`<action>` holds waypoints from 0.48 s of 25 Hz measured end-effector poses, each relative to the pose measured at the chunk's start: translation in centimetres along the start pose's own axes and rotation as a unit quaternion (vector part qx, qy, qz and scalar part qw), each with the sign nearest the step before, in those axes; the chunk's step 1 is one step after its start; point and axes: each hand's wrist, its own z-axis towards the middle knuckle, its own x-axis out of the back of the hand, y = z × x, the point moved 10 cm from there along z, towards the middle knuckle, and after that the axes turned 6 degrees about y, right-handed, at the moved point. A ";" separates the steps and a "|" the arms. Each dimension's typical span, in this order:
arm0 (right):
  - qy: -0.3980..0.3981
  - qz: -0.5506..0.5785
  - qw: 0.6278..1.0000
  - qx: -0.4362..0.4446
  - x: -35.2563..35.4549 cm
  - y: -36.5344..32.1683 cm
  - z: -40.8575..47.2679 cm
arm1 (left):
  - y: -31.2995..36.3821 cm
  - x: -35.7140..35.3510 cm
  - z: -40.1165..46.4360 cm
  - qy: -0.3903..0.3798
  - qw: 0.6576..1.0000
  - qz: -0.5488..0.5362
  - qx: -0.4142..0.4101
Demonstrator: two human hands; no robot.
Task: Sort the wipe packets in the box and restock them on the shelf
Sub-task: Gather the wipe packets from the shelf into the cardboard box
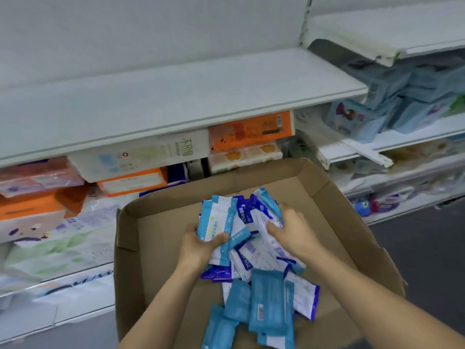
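Note:
An open cardboard box (151, 238) holds a heap of wipe packets, some light blue and white, some dark blue and white. My left hand (198, 248) grips a bunch of light blue packets (219, 220), thumb curled over their front. My right hand (292, 230) holds a bunch of dark blue and white packets (254, 210) at the top of the heap. More light blue packets (269, 306) lie loose in the box nearer to me. A bare white shelf (176, 96) runs above and behind the box.
Under the bare shelf sit orange and white tissue packs (249, 132), and pale green tissue packs (57, 250) lie lower left. Shelves on the right carry blue boxed goods (402, 102). Dark floor (422, 250) shows right of the box.

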 end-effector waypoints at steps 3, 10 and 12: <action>-0.062 -0.063 0.996 -0.011 -5.2 0.6 3.2 | -1.9 -1.7 3.5 0.019 0.999 0.011 0.025; -0.260 -0.059 0.964 0.018 -13.5 0.2 1.3 | -3.6 -2.5 6.3 0.022 0.972 0.229 -0.041; -0.278 -0.072 0.957 0.027 -13.4 0.0 1.3 | -4.0 -2.2 6.6 -0.002 0.976 0.218 -0.014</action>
